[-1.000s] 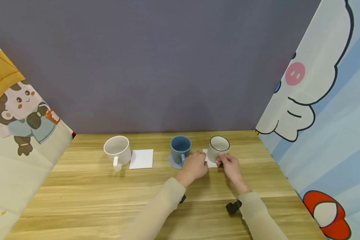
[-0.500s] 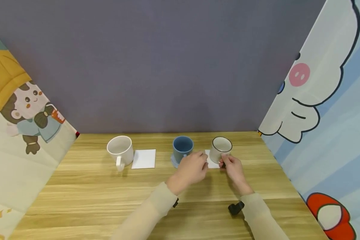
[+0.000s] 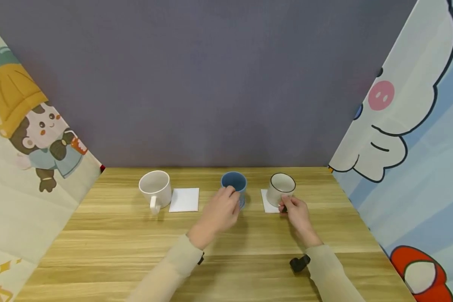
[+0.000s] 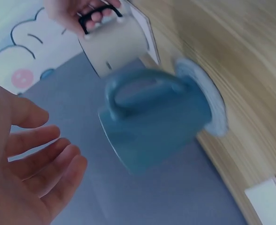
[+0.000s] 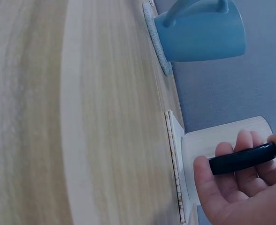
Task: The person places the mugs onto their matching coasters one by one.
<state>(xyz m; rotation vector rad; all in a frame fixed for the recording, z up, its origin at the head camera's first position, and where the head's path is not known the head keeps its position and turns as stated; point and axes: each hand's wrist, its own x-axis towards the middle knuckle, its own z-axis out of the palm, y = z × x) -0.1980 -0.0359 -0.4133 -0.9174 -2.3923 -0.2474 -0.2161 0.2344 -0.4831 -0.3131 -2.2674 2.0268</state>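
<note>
My right hand grips the black handle of a white enamel-style mug with a dark rim. That mug stands upright on a white square coaster. My left hand is in front of the blue mug, hiding part of it in the head view. In the left wrist view, the fingers are loosely bent, hold nothing and are apart from the blue mug's handle. Beneath the blue mug lies a round, pale blue coaster.
Farther left stands a wide white mug, its handle facing me. Beside it lies a white square coaster. A grey panel rises behind the wooden table, with printed cloths on both sides.
My left hand has moved left, away from the rimmed white mug and its coaster, to the front of the blue mug. The right hand keeps its grip on the handle. The view has shifted slightly.
</note>
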